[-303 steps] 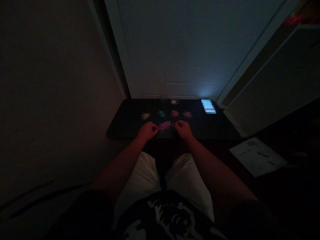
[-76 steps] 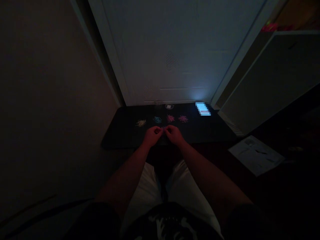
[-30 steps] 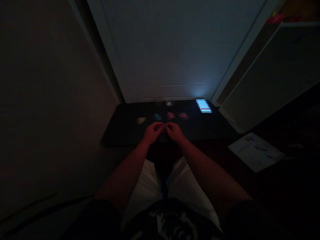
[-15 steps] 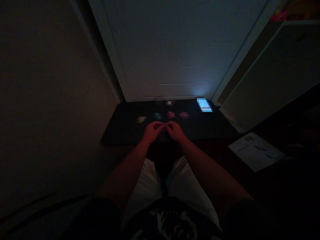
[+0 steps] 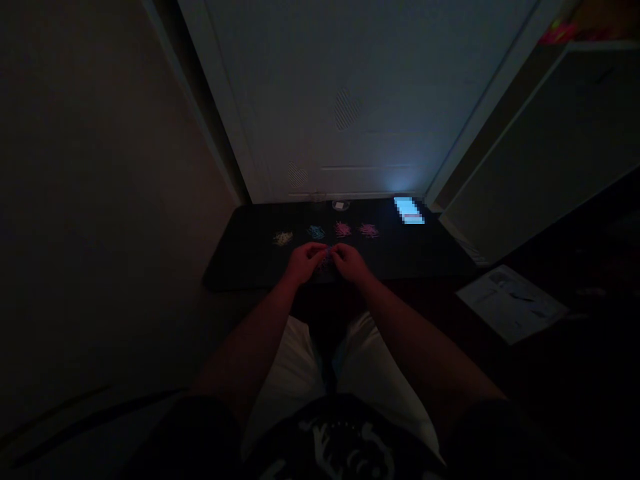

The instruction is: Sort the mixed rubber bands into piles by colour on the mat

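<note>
My left hand [image 5: 306, 261] and my right hand [image 5: 347, 259] meet near the front edge of a dark tabletop [image 5: 250, 260]. Both have thumb and fingers pinched together over a small cluster of thin purple sticks [image 5: 324, 263]. What exactly lies between the fingertips is too dark and small to make out. Beyond the hands, small piles of thin sticks lie in a row: a pale yellow pile [image 5: 283, 238], a blue pile [image 5: 315, 232], a pink-red pile [image 5: 343, 229] and a pink pile [image 5: 369, 230].
A lit phone [image 5: 409, 211], blurred out, rests at the back right. A small clear round dish or lid [image 5: 341, 206] is at the back edge, against a white panel [image 5: 370, 120] with heart patterns. A printed sheet [image 5: 511, 303] lies lower right. A wall [image 5: 100, 200] rises at left.
Both hands stay almost in place over the purple sticks; the left fingers have shifted slightly toward the right hand. The piles and phone have not moved.
</note>
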### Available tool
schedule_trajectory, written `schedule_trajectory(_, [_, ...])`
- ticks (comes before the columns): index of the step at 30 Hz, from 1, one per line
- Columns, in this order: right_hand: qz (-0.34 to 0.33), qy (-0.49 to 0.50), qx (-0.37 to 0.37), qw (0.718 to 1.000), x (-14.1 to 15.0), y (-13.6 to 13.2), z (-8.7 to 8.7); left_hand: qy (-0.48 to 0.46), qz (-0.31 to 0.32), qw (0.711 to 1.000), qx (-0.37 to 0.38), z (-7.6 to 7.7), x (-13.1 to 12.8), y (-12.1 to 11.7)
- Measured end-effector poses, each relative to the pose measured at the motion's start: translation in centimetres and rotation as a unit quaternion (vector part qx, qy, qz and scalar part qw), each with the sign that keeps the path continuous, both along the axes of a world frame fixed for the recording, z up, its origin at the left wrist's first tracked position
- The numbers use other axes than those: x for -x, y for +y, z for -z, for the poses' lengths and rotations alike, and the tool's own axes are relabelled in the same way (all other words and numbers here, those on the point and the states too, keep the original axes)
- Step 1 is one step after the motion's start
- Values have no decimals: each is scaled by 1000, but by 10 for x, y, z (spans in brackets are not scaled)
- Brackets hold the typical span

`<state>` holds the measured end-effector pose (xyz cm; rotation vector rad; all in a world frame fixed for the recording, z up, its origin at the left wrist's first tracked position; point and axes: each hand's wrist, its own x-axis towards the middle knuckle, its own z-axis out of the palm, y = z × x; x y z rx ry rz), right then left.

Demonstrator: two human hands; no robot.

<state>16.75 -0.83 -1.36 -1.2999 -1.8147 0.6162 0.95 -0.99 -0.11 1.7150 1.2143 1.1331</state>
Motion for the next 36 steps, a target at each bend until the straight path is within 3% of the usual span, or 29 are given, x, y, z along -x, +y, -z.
schedule_trajectory(14, [-21, 77, 7, 997, 1, -5, -3, 6, -6, 1000, -5, 2, -1, 1])
schedule_trajectory(36, [-4, 60, 3, 998, 2, -3, -2, 41, 1, 999, -16, 2, 2, 2])
